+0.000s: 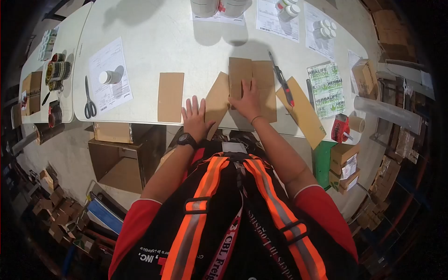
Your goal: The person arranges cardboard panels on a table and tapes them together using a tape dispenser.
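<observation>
My left hand (196, 119) lies with fingers spread at the table's front edge, between a small upright cardboard piece (171, 95) and a slanted cardboard piece (217, 95). Fingers apart, my right hand (248, 103) rests on a folded cardboard sheet (240, 70), its thumb by the sheet's left edge. That sheet overlaps another cardboard panel (267, 91) on its right. A box cutter (282, 81) with a dark and red handle lies to the right, partly over a long cardboard strip (302, 114). The underside of the folded sheet is hidden.
On the white table (154, 51) are scissors (89, 100), a white bottle (109, 77) on paper, large white tubs (204, 7), and more bottles (324, 29). Printed packaging (325, 91) and a red tape dispenser (340, 129) lie right. An open cardboard box (116, 161) stands below the front edge.
</observation>
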`<state>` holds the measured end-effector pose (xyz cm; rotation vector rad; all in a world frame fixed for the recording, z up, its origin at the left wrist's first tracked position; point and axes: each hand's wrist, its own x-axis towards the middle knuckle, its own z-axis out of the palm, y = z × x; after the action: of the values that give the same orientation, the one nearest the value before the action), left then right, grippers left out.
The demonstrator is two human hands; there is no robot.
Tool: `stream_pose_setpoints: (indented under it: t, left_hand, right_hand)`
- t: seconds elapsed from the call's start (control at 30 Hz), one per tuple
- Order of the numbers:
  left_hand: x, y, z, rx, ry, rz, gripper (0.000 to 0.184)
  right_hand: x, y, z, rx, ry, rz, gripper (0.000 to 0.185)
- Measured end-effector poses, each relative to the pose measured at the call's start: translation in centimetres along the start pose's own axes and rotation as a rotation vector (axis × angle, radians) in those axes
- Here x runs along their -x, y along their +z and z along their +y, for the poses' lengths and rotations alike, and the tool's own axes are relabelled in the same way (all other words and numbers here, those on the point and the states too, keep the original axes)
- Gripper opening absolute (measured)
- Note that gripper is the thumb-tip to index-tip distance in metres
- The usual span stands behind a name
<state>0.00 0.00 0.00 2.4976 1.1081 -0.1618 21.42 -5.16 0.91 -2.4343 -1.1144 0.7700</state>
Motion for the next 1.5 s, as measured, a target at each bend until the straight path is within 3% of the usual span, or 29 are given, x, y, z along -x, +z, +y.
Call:
stream_pose_setpoints:
  t: [0.1,0.2,0.37,0.53,0.6,0.7,0.83,0.9,1.03,1.23,1.3,1.5]
  left_hand:
    - [1.2,0.0,-0.3,0.053,-0.053,0.111,0.088]
    - [1.9,-0.6,0.9,0.31,-0.013,0.126,0.083]
    - [2.3,-0.7,0.8,0.538,-0.177,0.149,0.084]
    - [2.3,2.1,-1.6,0.844,-0.314,0.185,0.084]
    - [2.4,1.9,-1.7,0.58,-0.25,0.292,0.086]
    - [2.2,0.3,-1.5,0.421,-0.144,0.366,0.085]
    - [-0.8,-1.3,-0.5,0.356,0.009,0.333,0.077]
    - [-2.7,-1.0,-0.4,0.227,0.208,0.24,0.071]
    - [-4.4,0.4,-0.5,0.043,0.211,0.108,0.064]
    - [-4.5,0.0,-0.8,0.007,0.233,0.046,0.063]
    - [-4.6,0.0,-0.6,0.002,0.235,0.036,0.063]
    - [-4.6,-0.3,-0.5,0.006,0.242,0.057,0.062]
  right_hand:
    - [-0.2,0.4,-0.6,0.021,0.039,0.004,0.09]
    - [0.1,0.9,-0.9,0.016,-0.045,0.041,0.089]
    - [0.2,2.7,-2.7,-0.381,-0.257,-0.048,0.086]
    - [0.1,2.0,-2.5,-0.19,-0.129,0.04,0.083]
    - [-0.1,1.4,-2.1,0.015,-0.063,0.06,0.08]
    - [-0.2,1.6,-2.2,0.126,-0.074,-0.028,0.075]
    - [-0.3,2.1,-2.3,0.28,-0.063,-0.013,0.07]
    - [-0.3,2.0,-2.3,0.28,-0.073,-0.021,0.069]
    - [-0.2,2.8,-2.0,0.275,-0.099,0.007,0.067]
    - [-0.4,1.9,-0.7,0.217,-0.175,0.002,0.062]
    - [-0.8,1.1,0.1,0.013,-0.163,-0.042,0.059]
    - [0.6,1.0,1.5,0.179,-0.221,-0.05,0.052]
